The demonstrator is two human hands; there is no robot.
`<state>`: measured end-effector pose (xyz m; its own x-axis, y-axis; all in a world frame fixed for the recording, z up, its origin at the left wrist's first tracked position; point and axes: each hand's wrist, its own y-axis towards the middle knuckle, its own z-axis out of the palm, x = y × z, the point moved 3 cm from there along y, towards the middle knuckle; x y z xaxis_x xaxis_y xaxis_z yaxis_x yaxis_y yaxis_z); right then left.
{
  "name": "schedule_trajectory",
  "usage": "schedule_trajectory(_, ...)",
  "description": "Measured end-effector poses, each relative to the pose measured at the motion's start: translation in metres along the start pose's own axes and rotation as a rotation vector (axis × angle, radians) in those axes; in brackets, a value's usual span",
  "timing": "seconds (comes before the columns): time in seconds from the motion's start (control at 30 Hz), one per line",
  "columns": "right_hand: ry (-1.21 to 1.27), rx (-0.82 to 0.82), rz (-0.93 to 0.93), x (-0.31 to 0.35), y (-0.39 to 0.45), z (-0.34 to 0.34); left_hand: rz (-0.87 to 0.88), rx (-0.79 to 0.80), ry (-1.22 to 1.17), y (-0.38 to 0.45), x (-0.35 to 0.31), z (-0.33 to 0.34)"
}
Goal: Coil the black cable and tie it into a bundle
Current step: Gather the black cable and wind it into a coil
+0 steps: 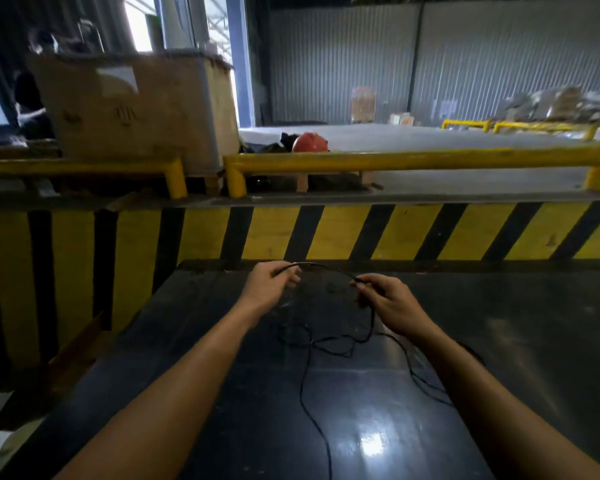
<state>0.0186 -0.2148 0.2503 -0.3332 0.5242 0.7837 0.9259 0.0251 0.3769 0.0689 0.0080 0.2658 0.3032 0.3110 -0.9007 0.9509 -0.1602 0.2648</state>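
A thin black cable point(326, 266) arches between my two hands above the far part of a dark glossy table point(499, 341). My left hand point(271, 282) pinches one end of that stretch. My right hand point(388, 303) grips the cable a short way along. From my right hand the cable drops to the table and lies in loose tangled loops point(336, 344). One strand trails toward me down the table's middle, and another runs under my right forearm.
A yellow-and-black striped barrier wall point(361, 233) stands right behind the table's far edge, topped by yellow rails point(413, 161). A large cardboard box point(132, 105) and a red helmet point(310, 143) sit beyond. A gap drops off left of the table.
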Motion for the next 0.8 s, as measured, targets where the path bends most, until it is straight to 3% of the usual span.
schedule_trajectory(0.17, -0.009, -0.091, 0.092, -0.015, 0.0, -0.011, -0.105, 0.276, -0.062, -0.011, -0.039, -0.017)
schedule_trajectory(0.4, 0.208, -0.397, 0.244, -0.023, 0.006, -0.03, -0.03, 0.491, -0.063, -0.029, -0.073, -0.031)
schedule_trajectory(0.53, 0.018, -0.106, 0.198, -0.001, 0.004, -0.021, -0.058, 0.445, -0.163, -0.031, -0.082, -0.034)
schedule_trajectory(0.67, 0.23, 0.249, 0.069, 0.046, 0.001, -0.001, -0.011, 0.49, -0.031, -0.03, -0.096, -0.024)
schedule_trajectory(0.73, 0.314, 0.303, 0.004, 0.066, 0.001, -0.003, 0.008, 0.472, 0.002, -0.029, -0.101, -0.024)
schedule_trajectory(0.8, 0.292, 0.227, -0.046, 0.078, 0.004, -0.016, -0.019, 0.497, -0.027, -0.031, -0.103, -0.028)
